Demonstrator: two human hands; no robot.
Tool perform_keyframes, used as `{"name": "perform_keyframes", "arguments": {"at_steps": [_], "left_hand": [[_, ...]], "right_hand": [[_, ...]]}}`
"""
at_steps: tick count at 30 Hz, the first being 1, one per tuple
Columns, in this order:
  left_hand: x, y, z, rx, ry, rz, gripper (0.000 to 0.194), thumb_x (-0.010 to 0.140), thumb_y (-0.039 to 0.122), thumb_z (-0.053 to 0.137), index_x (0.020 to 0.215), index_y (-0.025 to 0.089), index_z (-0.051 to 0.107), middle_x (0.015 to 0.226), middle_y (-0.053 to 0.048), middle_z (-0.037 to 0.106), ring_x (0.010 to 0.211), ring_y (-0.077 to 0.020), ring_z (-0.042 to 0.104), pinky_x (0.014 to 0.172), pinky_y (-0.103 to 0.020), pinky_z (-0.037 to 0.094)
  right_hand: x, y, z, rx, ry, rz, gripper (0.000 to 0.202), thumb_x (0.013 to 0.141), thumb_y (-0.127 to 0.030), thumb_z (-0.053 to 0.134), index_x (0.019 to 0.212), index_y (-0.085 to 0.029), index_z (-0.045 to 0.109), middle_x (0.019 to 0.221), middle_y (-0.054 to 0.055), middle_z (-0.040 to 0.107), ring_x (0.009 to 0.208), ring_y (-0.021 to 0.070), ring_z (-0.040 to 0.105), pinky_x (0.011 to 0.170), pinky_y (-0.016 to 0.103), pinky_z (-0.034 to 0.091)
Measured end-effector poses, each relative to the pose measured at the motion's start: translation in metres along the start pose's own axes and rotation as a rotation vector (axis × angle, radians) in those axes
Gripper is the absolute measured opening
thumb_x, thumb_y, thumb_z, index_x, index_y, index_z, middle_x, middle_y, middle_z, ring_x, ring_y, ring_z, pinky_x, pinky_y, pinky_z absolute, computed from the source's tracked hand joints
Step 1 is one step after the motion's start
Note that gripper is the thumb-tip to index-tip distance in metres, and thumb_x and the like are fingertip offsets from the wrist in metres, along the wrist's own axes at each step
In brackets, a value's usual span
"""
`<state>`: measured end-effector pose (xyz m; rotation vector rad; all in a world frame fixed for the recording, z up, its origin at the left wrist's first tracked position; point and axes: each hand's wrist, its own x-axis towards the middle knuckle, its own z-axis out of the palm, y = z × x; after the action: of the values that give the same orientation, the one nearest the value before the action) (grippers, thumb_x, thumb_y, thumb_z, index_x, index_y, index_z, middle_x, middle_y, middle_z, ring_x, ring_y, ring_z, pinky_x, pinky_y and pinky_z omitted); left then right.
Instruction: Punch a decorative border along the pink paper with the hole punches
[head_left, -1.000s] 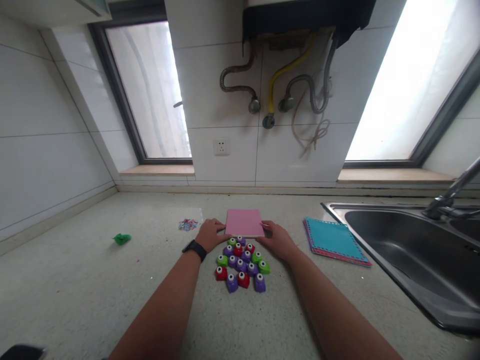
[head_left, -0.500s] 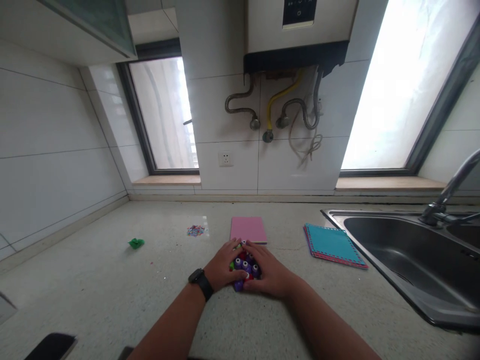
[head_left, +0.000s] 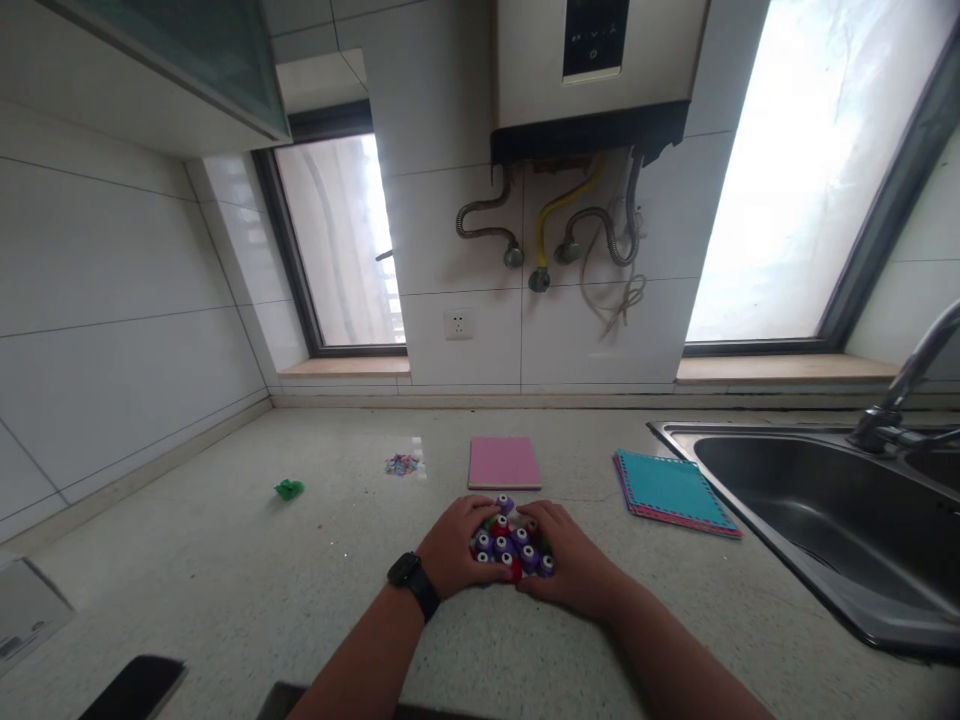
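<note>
Several small paper punches [head_left: 511,546] in purple, red and green lie bunched together on the speckled countertop [head_left: 225,580]. My left hand [head_left: 452,545], with a black watch on the wrist, cups the bunch from the left. From the right, my right hand [head_left: 571,562] presses against the same bunch. Both hands curve around the punches and touch them. A pink paper pad [head_left: 504,462] lies flat just beyond the punches, untouched.
A stack of teal and pink sheets [head_left: 671,487] lies right of the pad, next to a steel sink [head_left: 825,520] with a tap [head_left: 900,395]. Coloured paper bits [head_left: 401,464] and a green scrap [head_left: 289,489] lie to the left. A dark phone [head_left: 131,688] sits at the near left edge.
My hands left the pink pad, closed around the spread punches and drew them into a tight bunch nearer to me. The camera view has tilted upward.
</note>
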<state>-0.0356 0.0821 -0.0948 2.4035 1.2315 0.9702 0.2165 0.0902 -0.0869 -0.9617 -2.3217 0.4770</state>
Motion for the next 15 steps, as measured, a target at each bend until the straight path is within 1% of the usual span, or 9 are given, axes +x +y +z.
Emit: {"name": "perform_keyframes", "arguments": {"at_steps": [4, 6, 8, 9, 11, 13, 15], "left_hand": [[-0.007, -0.001, -0.001, 0.110, 0.035, -0.046, 0.101, 0.057, 0.075, 0.077, 0.140, 0.024, 0.055, 0.148, -0.016, 0.048, 0.136, -0.0370, 0.044, 0.115, -0.056, 0.033], [-0.009, -0.003, 0.001, 0.134, 0.006, -0.042, 0.112, 0.052, 0.078, 0.078, 0.144, 0.021, 0.051, 0.151, -0.018, 0.044, 0.138, -0.0387, 0.041, 0.116, -0.057, 0.032], [-0.009, -0.006, 0.004, 0.146, -0.032, -0.037, 0.120, 0.047, 0.079, 0.079, 0.146, 0.019, 0.048, 0.151, -0.019, 0.045, 0.138, -0.0393, 0.042, 0.116, -0.057, 0.032], [-0.009, -0.007, 0.006, 0.149, -0.042, -0.039, 0.120, 0.047, 0.079, 0.079, 0.147, 0.019, 0.048, 0.150, -0.019, 0.046, 0.137, -0.0389, 0.043, 0.116, -0.056, 0.033], [-0.007, -0.010, 0.008, 0.145, -0.035, -0.053, 0.113, 0.051, 0.075, 0.080, 0.145, 0.021, 0.050, 0.147, -0.017, 0.051, 0.133, -0.0368, 0.048, 0.115, -0.054, 0.036], [-0.006, -0.013, 0.010, 0.128, -0.008, -0.069, 0.101, 0.056, 0.070, 0.082, 0.142, 0.024, 0.054, 0.142, -0.014, 0.055, 0.129, -0.0339, 0.052, 0.112, -0.051, 0.040], [-0.004, -0.014, 0.009, 0.111, 0.008, -0.071, 0.093, 0.058, 0.066, 0.083, 0.138, 0.026, 0.057, 0.139, -0.012, 0.057, 0.126, -0.0320, 0.054, 0.111, -0.049, 0.042]], "right_hand": [[0.006, 0.008, 0.002, -0.034, -0.007, 0.020, 0.107, 0.057, -0.057, 0.085, 0.147, -0.017, 0.043, 0.148, 0.018, 0.046, 0.135, 0.0341, 0.043, 0.113, 0.047, 0.034], [0.010, 0.011, 0.004, -0.046, -0.029, 0.023, 0.117, 0.053, -0.064, 0.084, 0.151, -0.017, 0.040, 0.152, 0.019, 0.042, 0.139, 0.0358, 0.040, 0.115, 0.049, 0.031], [0.015, 0.013, 0.006, -0.053, -0.051, 0.019, 0.123, 0.051, -0.067, 0.083, 0.153, -0.016, 0.037, 0.155, 0.019, 0.039, 0.141, 0.0368, 0.038, 0.116, 0.050, 0.030], [0.017, 0.013, 0.007, -0.054, -0.057, 0.014, 0.124, 0.051, -0.066, 0.084, 0.154, -0.016, 0.036, 0.155, 0.019, 0.040, 0.141, 0.0369, 0.038, 0.116, 0.050, 0.030], [0.020, 0.013, 0.008, -0.047, -0.058, 0.007, 0.117, 0.055, -0.061, 0.084, 0.153, -0.017, 0.039, 0.152, 0.018, 0.046, 0.138, 0.0363, 0.044, 0.115, 0.049, 0.032], [0.023, 0.013, 0.007, -0.033, -0.052, 0.004, 0.102, 0.058, -0.055, 0.084, 0.147, -0.020, 0.048, 0.145, 0.016, 0.055, 0.132, 0.0355, 0.051, 0.112, 0.049, 0.035], [0.025, 0.012, 0.006, -0.022, -0.047, 0.000, 0.086, 0.060, -0.051, 0.084, 0.137, -0.021, 0.059, 0.139, 0.014, 0.060, 0.127, 0.0347, 0.055, 0.109, 0.048, 0.038]]}}
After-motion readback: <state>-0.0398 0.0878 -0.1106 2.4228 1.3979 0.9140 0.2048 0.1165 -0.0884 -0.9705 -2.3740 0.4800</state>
